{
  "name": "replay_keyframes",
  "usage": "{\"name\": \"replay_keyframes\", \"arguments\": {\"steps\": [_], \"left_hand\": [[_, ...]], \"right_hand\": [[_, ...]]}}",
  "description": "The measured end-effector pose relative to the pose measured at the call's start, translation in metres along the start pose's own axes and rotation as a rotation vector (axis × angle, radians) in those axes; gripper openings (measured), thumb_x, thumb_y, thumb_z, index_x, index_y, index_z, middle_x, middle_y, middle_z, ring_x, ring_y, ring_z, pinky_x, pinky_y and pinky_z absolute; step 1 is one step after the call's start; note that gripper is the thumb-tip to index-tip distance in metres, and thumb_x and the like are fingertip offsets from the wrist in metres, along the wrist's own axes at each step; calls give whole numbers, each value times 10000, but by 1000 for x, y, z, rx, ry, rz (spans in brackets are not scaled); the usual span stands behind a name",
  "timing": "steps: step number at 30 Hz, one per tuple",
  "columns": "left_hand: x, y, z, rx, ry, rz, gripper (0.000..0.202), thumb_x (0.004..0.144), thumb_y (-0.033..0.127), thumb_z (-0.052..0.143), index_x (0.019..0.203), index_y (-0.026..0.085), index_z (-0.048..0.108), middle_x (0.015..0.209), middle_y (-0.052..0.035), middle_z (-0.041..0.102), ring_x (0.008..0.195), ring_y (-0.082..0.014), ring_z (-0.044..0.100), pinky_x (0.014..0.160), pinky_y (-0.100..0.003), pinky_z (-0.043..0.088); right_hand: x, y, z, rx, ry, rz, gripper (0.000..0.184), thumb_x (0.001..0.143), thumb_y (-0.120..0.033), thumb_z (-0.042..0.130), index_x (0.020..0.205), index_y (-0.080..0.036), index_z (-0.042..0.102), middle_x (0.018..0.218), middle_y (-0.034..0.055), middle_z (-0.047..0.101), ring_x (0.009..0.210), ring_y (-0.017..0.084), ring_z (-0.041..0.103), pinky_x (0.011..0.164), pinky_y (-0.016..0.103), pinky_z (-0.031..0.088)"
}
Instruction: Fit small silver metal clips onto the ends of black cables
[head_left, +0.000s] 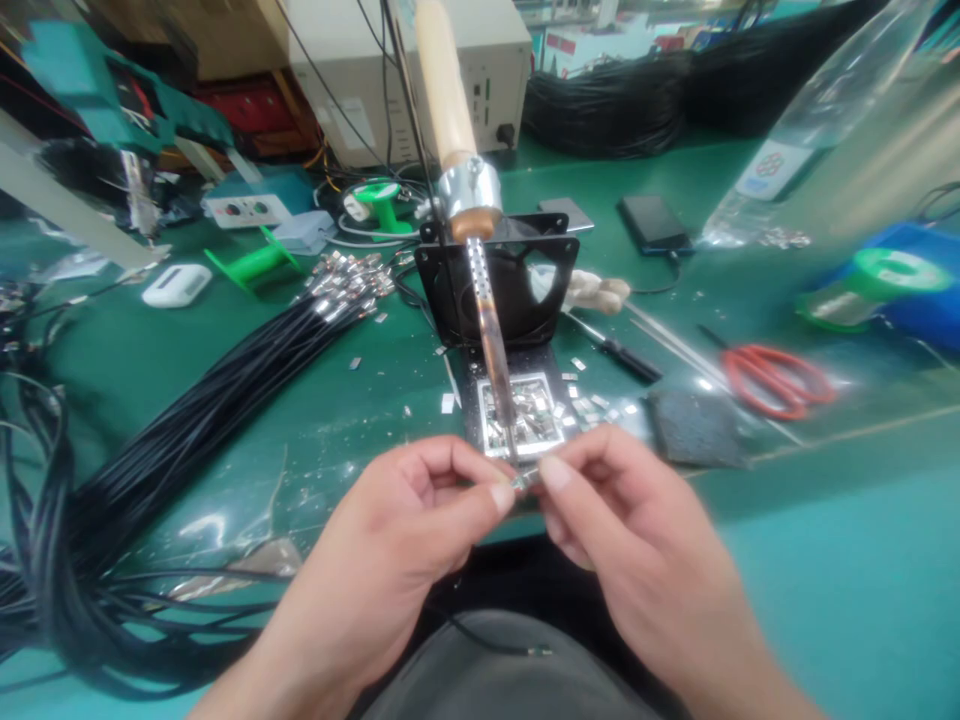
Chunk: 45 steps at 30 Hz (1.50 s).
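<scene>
My left hand (pixel 427 520) pinches a small silvery connector (pixel 525 480) between thumb and forefinger. My right hand (pixel 622 540) closes on the other side of the same piece; its far fingers are curled and partly hidden. The tip of a soldering iron (pixel 495 340), fixed with its wooden handle upward, comes down right at the connector. Whether it touches is too blurred to tell. Just behind my fingertips lies a white-rimmed tray (pixel 485 440) of small metal and circuit pieces. A thin black cable (pixel 480 640) with a metal end hangs below my left hand, over my lap.
A black fan frame (pixel 495 290) stands behind the iron. To the left lies a thick bundle of black cables (pixel 217 400) with metal ends. Red-handled scissors (pixel 776 380), a dark pad (pixel 694 428), a screwdriver (pixel 630 360) and a solder spool (pixel 862 285) lie to the right.
</scene>
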<state>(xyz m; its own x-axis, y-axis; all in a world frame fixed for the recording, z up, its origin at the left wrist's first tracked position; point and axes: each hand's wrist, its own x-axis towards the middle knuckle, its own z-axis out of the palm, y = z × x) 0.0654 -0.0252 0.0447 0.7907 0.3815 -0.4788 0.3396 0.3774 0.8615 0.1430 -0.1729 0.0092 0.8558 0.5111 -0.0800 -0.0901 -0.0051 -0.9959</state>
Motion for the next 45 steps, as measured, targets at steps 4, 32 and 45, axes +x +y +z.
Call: {"name": "replay_keyframes", "arguments": {"steps": [4, 32, 45], "left_hand": [[0, -3, -2, 1, 2, -3, 174, 774, 255, 885, 729, 144, 759, 620, 23, 650, 492, -33, 369, 452, -161, 266], [1, 3, -3, -24, -11, -14, 173, 787, 260, 874, 756, 144, 750, 599, 49, 566, 494, -36, 327, 446, -165, 233], [3, 4, -3, -22, -11, -27, 186, 765, 266, 884, 750, 140, 749, 597, 45, 561, 497, -36, 313, 447, -171, 217]], "right_hand": [[2, 5, 3, 82, -2, 40, 256, 994, -367, 720, 805, -214, 642, 610, -50, 583, 526, 78, 472, 458, 184, 361], [7, -7, 11, -9, 81, -59, 189, 906, -300, 744, 765, -219, 648, 600, -43, 584, 517, 97, 517, 456, 206, 429], [6, -5, 11, -17, 82, -72, 184, 921, -300, 735, 778, -223, 649, 649, -28, 624, 534, 104, 533, 469, 219, 443]]}}
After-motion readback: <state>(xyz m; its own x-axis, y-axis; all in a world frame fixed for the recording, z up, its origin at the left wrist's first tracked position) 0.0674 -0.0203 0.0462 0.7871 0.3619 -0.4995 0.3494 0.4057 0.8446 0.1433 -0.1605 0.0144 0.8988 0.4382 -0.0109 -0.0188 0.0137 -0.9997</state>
